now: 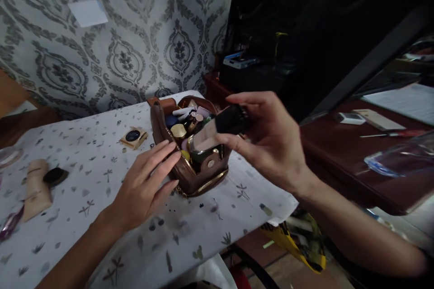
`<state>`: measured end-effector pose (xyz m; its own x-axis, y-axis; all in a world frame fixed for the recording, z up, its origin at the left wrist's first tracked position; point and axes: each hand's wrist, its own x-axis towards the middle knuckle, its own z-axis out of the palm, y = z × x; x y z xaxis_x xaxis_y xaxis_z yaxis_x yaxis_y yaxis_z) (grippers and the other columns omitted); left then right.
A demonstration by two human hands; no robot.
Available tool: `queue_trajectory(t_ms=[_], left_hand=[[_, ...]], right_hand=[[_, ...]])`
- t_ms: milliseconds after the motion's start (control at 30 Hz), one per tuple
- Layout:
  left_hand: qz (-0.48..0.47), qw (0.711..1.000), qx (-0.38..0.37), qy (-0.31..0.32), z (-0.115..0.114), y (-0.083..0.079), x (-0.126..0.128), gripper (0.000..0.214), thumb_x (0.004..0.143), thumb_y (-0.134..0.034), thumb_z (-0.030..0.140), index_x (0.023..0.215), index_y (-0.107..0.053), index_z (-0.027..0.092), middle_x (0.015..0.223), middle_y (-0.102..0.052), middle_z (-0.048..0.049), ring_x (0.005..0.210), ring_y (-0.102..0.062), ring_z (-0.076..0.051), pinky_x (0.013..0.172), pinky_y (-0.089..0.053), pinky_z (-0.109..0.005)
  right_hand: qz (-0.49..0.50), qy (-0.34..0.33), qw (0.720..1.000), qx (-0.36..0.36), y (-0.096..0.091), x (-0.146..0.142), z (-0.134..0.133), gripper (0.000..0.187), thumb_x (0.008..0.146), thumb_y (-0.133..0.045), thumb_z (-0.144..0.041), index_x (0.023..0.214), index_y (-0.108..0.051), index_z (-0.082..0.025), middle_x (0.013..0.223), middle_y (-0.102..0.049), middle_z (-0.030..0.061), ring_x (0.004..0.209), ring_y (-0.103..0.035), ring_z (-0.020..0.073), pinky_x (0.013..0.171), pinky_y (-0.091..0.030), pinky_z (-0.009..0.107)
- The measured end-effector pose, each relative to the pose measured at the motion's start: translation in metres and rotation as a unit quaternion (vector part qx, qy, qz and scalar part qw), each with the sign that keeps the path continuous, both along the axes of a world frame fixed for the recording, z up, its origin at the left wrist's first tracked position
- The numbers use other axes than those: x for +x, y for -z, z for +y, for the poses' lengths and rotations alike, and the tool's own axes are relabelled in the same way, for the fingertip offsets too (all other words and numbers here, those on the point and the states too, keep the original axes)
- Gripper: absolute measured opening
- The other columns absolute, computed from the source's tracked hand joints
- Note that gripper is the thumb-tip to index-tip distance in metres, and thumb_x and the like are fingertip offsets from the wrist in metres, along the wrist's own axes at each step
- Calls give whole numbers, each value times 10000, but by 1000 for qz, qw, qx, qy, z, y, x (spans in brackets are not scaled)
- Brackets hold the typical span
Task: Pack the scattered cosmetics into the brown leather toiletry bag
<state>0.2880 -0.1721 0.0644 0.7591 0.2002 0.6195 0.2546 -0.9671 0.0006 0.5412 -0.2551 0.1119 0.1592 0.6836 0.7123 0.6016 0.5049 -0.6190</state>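
A brown zippered bag (200, 177) stands open on the table, packed with cosmetics, among them a round gold-topped item (178, 131) and white tubes. Over its opening, my right hand (276, 140) grips a foundation bottle (204, 137) by its black cap, the clear beige body tilted down toward the bag. My left hand (145, 185) rests against the bag's near left edge, fingers stretched out and holding nothing. A small gold compact (133, 137) with a dark round centre lies left of the bag.
On the patterned white tablecloth (132, 253), a beige tube (36, 187) and a dark brush head (56, 175) lie at the left. A dark red desk (325, 162) with papers and a red screwdriver (403, 133) stands at the right, below a large black screen (305, 18).
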Motion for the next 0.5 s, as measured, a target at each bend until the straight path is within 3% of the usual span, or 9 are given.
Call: queue_trajectory(t_ms=[200, 367, 500], left_hand=[[-2, 1000, -16, -14, -3, 7, -2, 614, 1013, -509, 268, 1593, -309, 238, 1518, -511, -128, 1462, -426, -324, 1157, -459, -483], [-9, 999, -21, -22, -5, 10, -1, 644, 1007, -523, 266, 1605, -285, 248, 1531, -501, -113, 1453, -438, -316, 1158, -461, -467], [-9, 999, -22, -26, -4, 12, -1, 672, 994, -539, 268, 1610, -271, 252, 1531, -502, -103, 1443, -450, -315, 1150, -476, -472]], right_hand=[[-58, -142, 982, -113, 3, 6, 27, 458, 864, -767, -377, 1271, -594, -258, 1210, -646, 45, 1102, -644, 241, 904, -574, 348], [-173, -287, 924, -183, 0, 7, 41, 391, 905, -696, -192, 1263, -548, -244, 1131, -667, 21, 977, -653, 167, 842, -559, 294], [-220, -312, 905, -190, 4, 5, 42, 375, 918, -672, -154, 1260, -537, -226, 1143, -656, 48, 1005, -644, 168, 845, -549, 290]])
